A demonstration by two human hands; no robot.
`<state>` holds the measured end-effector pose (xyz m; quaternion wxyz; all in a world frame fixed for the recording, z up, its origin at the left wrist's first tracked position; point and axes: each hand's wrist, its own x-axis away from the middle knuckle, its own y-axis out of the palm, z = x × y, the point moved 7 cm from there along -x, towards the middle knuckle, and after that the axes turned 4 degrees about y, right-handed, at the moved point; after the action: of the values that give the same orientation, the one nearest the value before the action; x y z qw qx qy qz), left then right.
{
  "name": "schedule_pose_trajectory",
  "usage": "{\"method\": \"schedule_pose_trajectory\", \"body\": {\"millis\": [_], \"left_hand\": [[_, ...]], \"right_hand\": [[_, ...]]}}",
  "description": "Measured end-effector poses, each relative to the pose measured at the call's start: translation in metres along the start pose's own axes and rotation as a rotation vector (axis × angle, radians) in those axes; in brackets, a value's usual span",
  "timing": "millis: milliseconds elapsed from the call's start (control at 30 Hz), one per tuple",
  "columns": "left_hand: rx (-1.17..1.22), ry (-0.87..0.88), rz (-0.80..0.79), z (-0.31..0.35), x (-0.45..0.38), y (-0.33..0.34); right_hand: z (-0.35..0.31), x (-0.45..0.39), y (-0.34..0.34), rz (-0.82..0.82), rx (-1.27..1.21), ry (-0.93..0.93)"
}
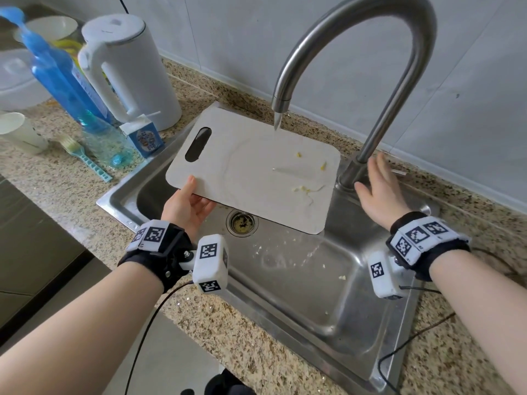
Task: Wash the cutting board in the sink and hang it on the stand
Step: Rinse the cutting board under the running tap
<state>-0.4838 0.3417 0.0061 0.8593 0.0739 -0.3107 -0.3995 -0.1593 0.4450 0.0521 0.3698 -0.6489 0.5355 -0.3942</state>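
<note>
A pale grey cutting board (251,163) with a slot handle at its far left is held tilted over the steel sink (328,286). Yellow food scraps lie on its right half. My left hand (186,205) grips the board's near left edge, thumb on top. A thin stream of water falls from the spout of the curved faucet (370,52) onto the board's far edge. My right hand (376,186) hovers with fingers spread beside the faucet base, near the lever, holding nothing. No stand is in view.
On the granite counter (214,323) to the left stand a white kettle (128,69), a blue bottle (65,78), a small blue carton (145,136), a paper cup (20,132) and a green fork (82,158). Scraps and the drain (242,223) lie in the sink.
</note>
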Motion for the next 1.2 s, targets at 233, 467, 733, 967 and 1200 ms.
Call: {"method": "schedule_pose_trajectory", "body": {"millis": [233, 467, 733, 967, 1200], "left_hand": [[0.024, 0.043, -0.014, 0.018, -0.003, -0.002], [-0.015, 0.031, -0.128, 0.021, -0.006, 0.009], [-0.230, 0.044, -0.313, 0.016, -0.014, 0.034], [-0.113, 0.019, -0.318, 0.021, -0.020, 0.044], [-0.003, -0.042, -0.249, 0.034, -0.033, 0.031]], "right_hand": [[-0.066, 0.029, 0.024, -0.061, 0.151, -0.346], [-0.112, 0.057, 0.056, -0.138, 0.255, -0.532], [-0.090, 0.069, 0.066, -0.206, 0.381, -0.432], [-0.062, 0.075, 0.072, -0.217, 0.434, -0.294], [-0.044, 0.068, 0.055, -0.168, 0.359, -0.051]]}}
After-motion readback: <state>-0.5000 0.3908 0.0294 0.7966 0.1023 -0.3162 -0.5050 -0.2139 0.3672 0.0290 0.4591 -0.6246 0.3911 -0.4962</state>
